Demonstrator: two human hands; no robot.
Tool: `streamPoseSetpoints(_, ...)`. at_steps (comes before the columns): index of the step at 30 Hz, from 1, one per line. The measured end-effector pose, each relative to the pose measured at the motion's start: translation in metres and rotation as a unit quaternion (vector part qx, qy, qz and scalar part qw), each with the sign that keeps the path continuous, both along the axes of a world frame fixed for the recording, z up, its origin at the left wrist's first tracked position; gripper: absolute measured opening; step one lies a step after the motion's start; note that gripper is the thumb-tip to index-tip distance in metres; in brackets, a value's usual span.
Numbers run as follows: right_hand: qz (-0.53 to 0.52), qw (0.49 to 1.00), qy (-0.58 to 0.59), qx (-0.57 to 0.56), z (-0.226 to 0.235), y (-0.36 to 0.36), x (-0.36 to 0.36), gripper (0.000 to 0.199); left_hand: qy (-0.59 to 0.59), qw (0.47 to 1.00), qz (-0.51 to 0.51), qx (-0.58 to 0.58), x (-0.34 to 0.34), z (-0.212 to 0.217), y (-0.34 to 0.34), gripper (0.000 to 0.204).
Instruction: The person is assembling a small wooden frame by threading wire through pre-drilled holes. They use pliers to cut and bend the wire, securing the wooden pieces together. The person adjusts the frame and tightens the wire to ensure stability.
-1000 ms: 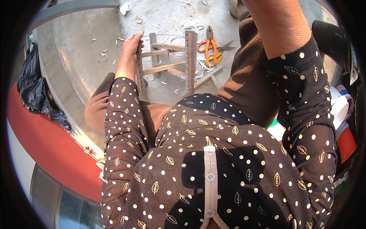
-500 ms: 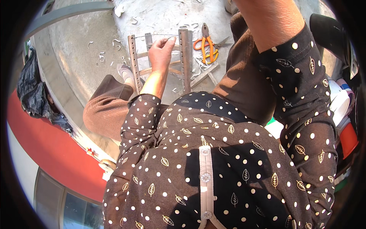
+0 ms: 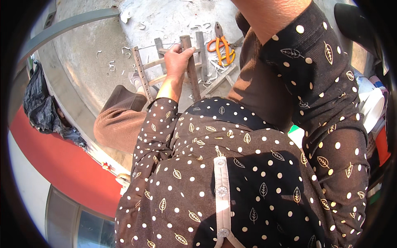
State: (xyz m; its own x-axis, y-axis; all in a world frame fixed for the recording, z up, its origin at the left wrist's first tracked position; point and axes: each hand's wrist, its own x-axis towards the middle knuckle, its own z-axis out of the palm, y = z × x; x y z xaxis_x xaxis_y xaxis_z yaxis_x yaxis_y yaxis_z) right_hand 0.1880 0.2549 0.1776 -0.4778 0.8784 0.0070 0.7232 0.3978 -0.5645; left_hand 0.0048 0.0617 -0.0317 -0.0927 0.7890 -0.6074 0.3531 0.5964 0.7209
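"One bare left hand (image 3: 177, 62), sunlit, grasps a wooden frame (image 3: 154, 63) standing between a person's bent legs (image 3: 120, 120). Why so high on the post (image 3: 193, 80)?"

"Steadiness, I'd say. The thumb lies over the post near its top and the fingers curl at its inner side, pinching the wood; up there, a light grip probably controls the whole frame."

"And the right hand?"

"Out of sight. Only the right forearm (image 3: 273, 16) shows, running off past the upper edge, so I cannot tell whether that hand is spread or closed."

"There's a thin wire (image 3: 159, 45) across the top."

"It spans the gap from the left upright (image 3: 142, 74) toward the gripped post. That upright carries a row of holes, presumably made to anchor such strands. Whether the fingers pinch the wire as well, I can't make out."

"The legs flank the frame on both sides."

"Likely to hem it in, though I can't confirm they touch it."

"Orange-handled pliers (image 3: 220, 36) rest over scissors (image 3: 237, 43) on the concrete floor (image 3: 91, 53)."

"Just right of the frame: handy for the right arm, it seems, and clear of the left."

"And the white scraps (image 3: 111, 66)?"

"Scattered loose around the frame; offcuts, by their look, in no evident order."
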Motion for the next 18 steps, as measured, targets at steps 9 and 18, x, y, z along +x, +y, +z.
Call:
streamPoseSetpoints(9, 0.002, 1.000, 0.006, -0.001, -0.001, -0.002, 0.000, 0.037, -0.134, 0.989, 0.059, -0.011, -0.090, 0.045, 0.021, 0.027)
streamPoseSetpoints(18, 0.007, 1.000, -0.003, -0.011, 0.002, -0.007, -0.006, 0.037, -0.133, 0.989, 0.064, -0.005, -0.100, 0.046, 0.023, 0.029)
